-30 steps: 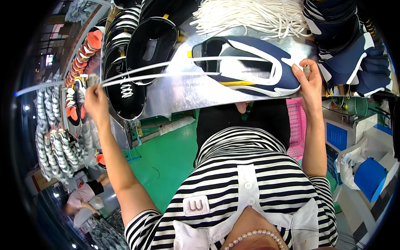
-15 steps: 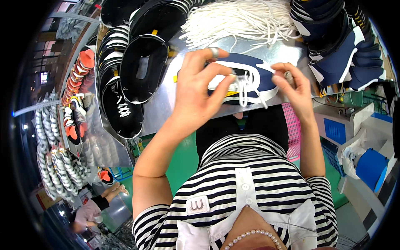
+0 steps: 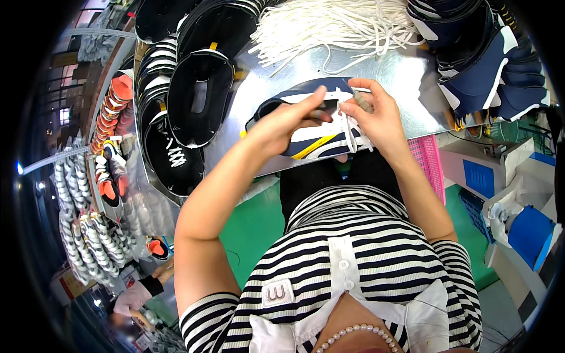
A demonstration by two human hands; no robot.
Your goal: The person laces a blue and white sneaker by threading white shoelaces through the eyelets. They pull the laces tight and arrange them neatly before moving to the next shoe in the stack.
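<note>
Navy shoe upper (image 3: pixel 328 140), taken as landmark, lies on the metal table (image 3: pixel 400 76) by the person's edge, toe rightward; the left hand (image 3: pixel 281 127) reaches over its opening, thumb extended, and whether that grip has hold of anything I cannot tell. At the upper's toe end, the right hand (image 3: pixel 378 116) has its grip curled around a small tan-handled tool (image 3: pixel 362 102), with a white lace (image 3: pixel 352 140) looping down the upper's near side. Beyond the upper, a loose pile of white laces (image 3: pixel 335 29); left of it, black uppers (image 3: pixel 200 97); right, stacked navy uppers (image 3: pixel 474 87).
</note>
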